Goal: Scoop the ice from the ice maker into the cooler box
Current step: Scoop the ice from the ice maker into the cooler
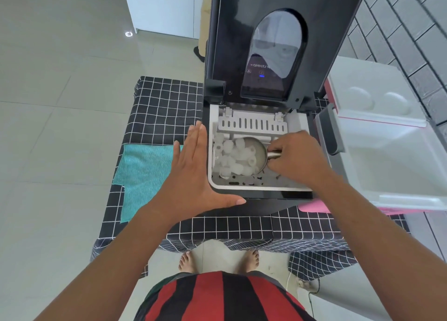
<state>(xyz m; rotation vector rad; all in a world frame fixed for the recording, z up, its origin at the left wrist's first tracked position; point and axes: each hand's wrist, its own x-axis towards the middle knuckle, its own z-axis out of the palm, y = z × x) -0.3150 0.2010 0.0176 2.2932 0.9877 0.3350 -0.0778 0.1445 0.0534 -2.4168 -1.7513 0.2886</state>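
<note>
The table (169,98) is draped in a black cloth with a white grid, and on it sits the black ice maker (261,200) with its lid (285,30) tipped up and back, the arched window facing the person. Just to its right stands the cooler box (387,166), white inside with pink trim, its lid swung open toward the tiled wall. A teal towel (142,171) lies flat on the cloth to the left of the machine. The left hand (193,173) is spread flat, fingers together and thumb out, pressed against the ice maker's left front corner. The right hand (297,158) is curled around the handle of a metal scoop (260,151), which rests down in the white basket among the ice (235,158), hollow pale pieces heaped toward the basket's left side.
</note>
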